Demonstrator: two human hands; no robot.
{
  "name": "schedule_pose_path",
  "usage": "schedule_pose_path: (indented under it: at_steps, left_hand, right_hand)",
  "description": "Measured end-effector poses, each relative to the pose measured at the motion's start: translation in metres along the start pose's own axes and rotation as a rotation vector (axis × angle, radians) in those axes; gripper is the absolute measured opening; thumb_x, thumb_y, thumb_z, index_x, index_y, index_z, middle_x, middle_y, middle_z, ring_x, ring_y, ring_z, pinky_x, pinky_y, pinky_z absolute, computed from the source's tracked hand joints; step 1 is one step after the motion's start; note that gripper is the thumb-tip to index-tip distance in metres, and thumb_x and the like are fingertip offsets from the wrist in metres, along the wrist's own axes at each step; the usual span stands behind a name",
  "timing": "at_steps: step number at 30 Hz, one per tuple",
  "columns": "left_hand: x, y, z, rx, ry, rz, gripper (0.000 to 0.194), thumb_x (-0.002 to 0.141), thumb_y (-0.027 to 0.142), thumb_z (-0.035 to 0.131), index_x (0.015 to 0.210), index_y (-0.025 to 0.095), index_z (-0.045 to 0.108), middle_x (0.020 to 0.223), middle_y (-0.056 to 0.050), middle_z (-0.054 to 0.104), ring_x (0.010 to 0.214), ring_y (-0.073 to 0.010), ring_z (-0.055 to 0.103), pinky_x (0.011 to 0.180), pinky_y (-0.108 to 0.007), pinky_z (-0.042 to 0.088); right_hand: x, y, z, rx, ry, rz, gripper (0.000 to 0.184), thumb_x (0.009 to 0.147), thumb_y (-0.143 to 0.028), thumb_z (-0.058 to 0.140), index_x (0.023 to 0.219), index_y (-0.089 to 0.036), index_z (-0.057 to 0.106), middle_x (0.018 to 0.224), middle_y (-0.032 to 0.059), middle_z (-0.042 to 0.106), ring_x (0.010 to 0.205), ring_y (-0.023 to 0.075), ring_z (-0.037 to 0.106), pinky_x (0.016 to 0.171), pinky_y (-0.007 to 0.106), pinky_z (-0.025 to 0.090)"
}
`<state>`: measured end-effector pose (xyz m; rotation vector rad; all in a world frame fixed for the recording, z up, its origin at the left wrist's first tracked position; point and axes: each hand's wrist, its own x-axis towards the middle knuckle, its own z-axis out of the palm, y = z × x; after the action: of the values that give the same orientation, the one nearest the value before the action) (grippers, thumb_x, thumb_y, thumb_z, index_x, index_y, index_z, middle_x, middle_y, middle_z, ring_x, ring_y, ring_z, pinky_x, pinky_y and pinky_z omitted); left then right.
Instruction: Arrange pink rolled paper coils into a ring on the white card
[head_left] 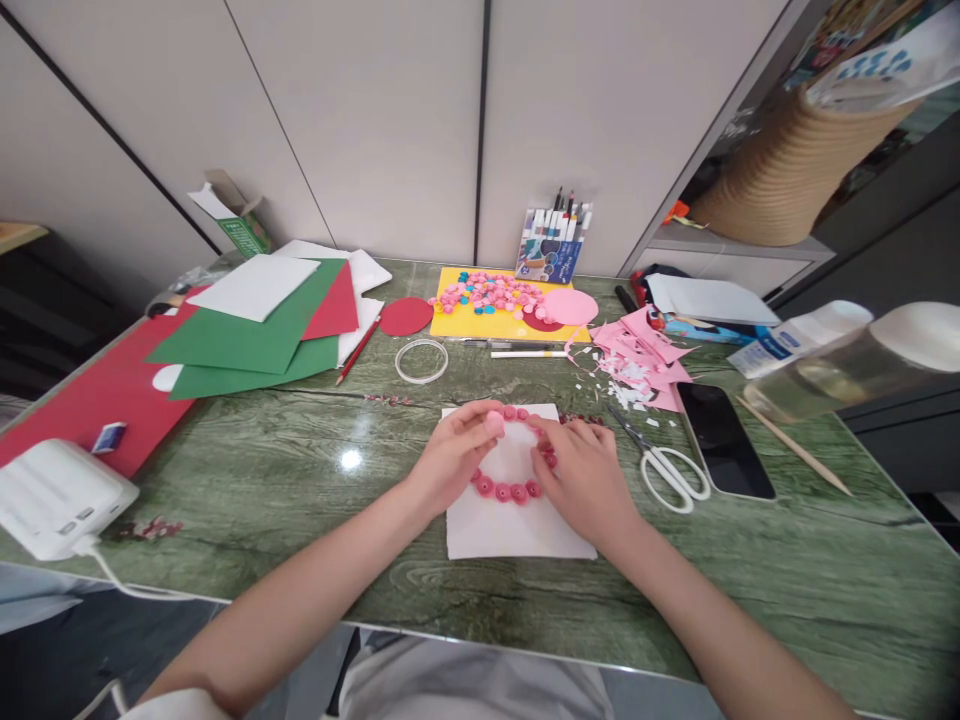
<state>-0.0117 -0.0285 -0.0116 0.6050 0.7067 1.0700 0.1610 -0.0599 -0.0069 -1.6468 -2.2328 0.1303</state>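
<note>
A ring of rolled pink paper flowers (504,492) lies on a white sheet of paper (487,535) in front of me. My left hand (451,452) is at the ring's left side, with a paler pink paper flower (495,423) pinched between thumb and fingers. Across from it, my right hand (589,480) rests over the ring's right side, thumb and index finger apart around a few flowers. Both hands cover parts of the ring. White-handled scissors (667,475) lie to the right of my right hand.
Behind are a yellow sheet (450,325) with many small paper rolls, a tape roll (421,361) and a marker box (551,245). Pink scraps (645,350), a phone (726,440) and a bottle (840,370) stand right. Coloured paper (232,325) and a white charger (64,500) lie left.
</note>
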Motion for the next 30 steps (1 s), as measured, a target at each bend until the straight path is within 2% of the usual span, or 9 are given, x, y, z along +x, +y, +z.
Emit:
schedule_pose_path:
  at_steps: [3, 8, 12, 16, 18, 22, 25, 30]
  left_hand:
    - [0.004, -0.001, -0.003, -0.113, 0.069, -0.011, 0.021, 0.066, 0.018, 0.076, 0.085, 0.016, 0.068, 0.072, 0.001, 0.063, 0.069, -0.0058, 0.057, 0.067, -0.016, 0.044]
    - [0.004, -0.001, -0.003, -0.078, 0.048, -0.029, 0.024, 0.070, 0.021, 0.073, 0.094, 0.018, 0.069, 0.073, 0.001, 0.063, 0.067, -0.0051, 0.056, 0.062, -0.015, 0.042]
    - [-0.003, 0.000, 0.000, 0.121, -0.085, 0.020, 0.030, 0.066, 0.021, 0.075, 0.096, 0.020, 0.071, 0.072, 0.001, 0.061, 0.068, -0.0063, 0.054, 0.066, -0.018, 0.042]
    - [-0.009, 0.001, 0.001, 0.356, -0.261, 0.016, 0.044, 0.064, 0.025, 0.076, 0.107, 0.021, 0.067, 0.074, -0.001, 0.061, 0.058, -0.0070, 0.050, 0.051, -0.019, 0.038]
    - [-0.011, 0.001, 0.001, 0.437, -0.306, 0.012, 0.047, 0.063, 0.027, 0.077, 0.109, 0.021, 0.066, 0.075, -0.001, 0.062, 0.056, -0.0068, 0.049, 0.048, -0.020, 0.036]
    - [-0.010, 0.000, 0.002, 0.536, -0.366, 0.028, 0.043, 0.062, 0.025, 0.078, 0.103, 0.017, 0.065, 0.073, -0.001, 0.063, 0.060, -0.0081, 0.052, 0.054, -0.020, 0.039]
    - [-0.007, -0.003, 0.002, 0.471, -0.315, 0.018, 0.038, 0.062, 0.024, 0.078, 0.096, 0.017, 0.061, 0.073, 0.000, 0.063, 0.062, -0.0092, 0.057, 0.056, -0.020, 0.043]
    - [-0.003, -0.006, 0.002, 0.353, -0.141, 0.037, 0.028, 0.062, 0.023, 0.078, 0.082, 0.016, 0.059, 0.074, 0.001, 0.063, 0.065, -0.0122, 0.064, 0.060, -0.022, 0.048]
  right_hand:
    - [0.000, 0.000, 0.000, 0.002, -0.001, 0.004, 0.027, 0.085, -0.020, 0.048, 0.111, -0.021, 0.053, 0.082, 0.0011, 0.067, 0.085, 0.0200, 0.054, 0.084, 0.038, 0.028]
    - [0.000, 0.000, 0.001, 0.002, -0.002, -0.002, 0.026, 0.085, -0.020, 0.048, 0.111, -0.022, 0.053, 0.083, 0.0005, 0.067, 0.085, 0.0198, 0.054, 0.085, 0.038, 0.028]
    - [-0.001, 0.000, 0.001, -0.014, -0.019, -0.005, 0.028, 0.085, -0.020, 0.047, 0.113, -0.021, 0.053, 0.087, 0.0015, 0.067, 0.087, 0.0202, 0.054, 0.085, 0.038, 0.028]
    - [-0.001, 0.000, 0.001, -0.032, -0.025, -0.005, 0.029, 0.085, -0.020, 0.048, 0.113, -0.020, 0.052, 0.085, 0.0020, 0.067, 0.087, 0.0212, 0.053, 0.084, 0.038, 0.029]
    - [-0.001, 0.000, 0.001, -0.030, -0.022, -0.006, 0.028, 0.085, -0.020, 0.048, 0.112, -0.020, 0.053, 0.087, 0.0021, 0.067, 0.087, 0.0211, 0.053, 0.084, 0.038, 0.029]
    - [-0.001, 0.001, 0.000, -0.013, 0.003, -0.009, 0.029, 0.084, -0.018, 0.050, 0.113, -0.021, 0.053, 0.092, 0.0018, 0.068, 0.089, 0.0203, 0.054, 0.086, 0.038, 0.028]
    - [0.000, 0.002, -0.002, 0.000, 0.026, 0.002, 0.030, 0.084, -0.019, 0.050, 0.114, -0.022, 0.054, 0.086, 0.0011, 0.067, 0.087, 0.0196, 0.055, 0.086, 0.038, 0.029]
    - [0.000, 0.003, -0.007, 0.074, 0.138, -0.010, 0.024, 0.086, -0.022, 0.049, 0.109, -0.022, 0.056, 0.083, 0.0013, 0.067, 0.084, 0.0181, 0.056, 0.086, 0.037, 0.031]
